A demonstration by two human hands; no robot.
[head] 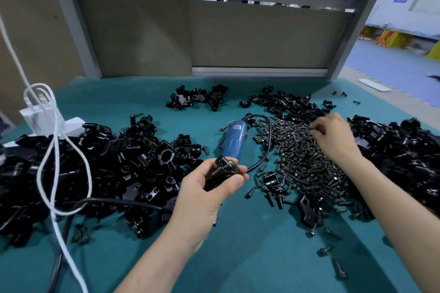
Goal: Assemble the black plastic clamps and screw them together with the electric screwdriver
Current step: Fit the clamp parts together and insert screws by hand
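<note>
Worktable, green mat (238, 257): far edge meets a grey-framed panel (262, 38); right edge drops to a blue floor. Left hand (209, 190): raised over mid-mat, fingers and thumb wrapped round one black clamp (222, 170). Right hand (333, 135): well apart from the left, fingers curled down onto the screw pile (307, 164); whether a screw is pinched cannot be told. Electric screwdriver (234, 140): blue body lying on the mat between the hands, just beyond the held clamp, its black cord (268, 140) looping along the screw pile's left edge. Clamp parts: large heap (107, 164) at left, heap (404, 150) at right, heap (290, 104) behind the screws, small cluster (197, 98) near the far edge. White cable (56, 150): hangs in loops over the left heap, beside a white power strip (47, 121). Bare mat shows between the forearms toward the near edge, and in a band across the far side.
</note>
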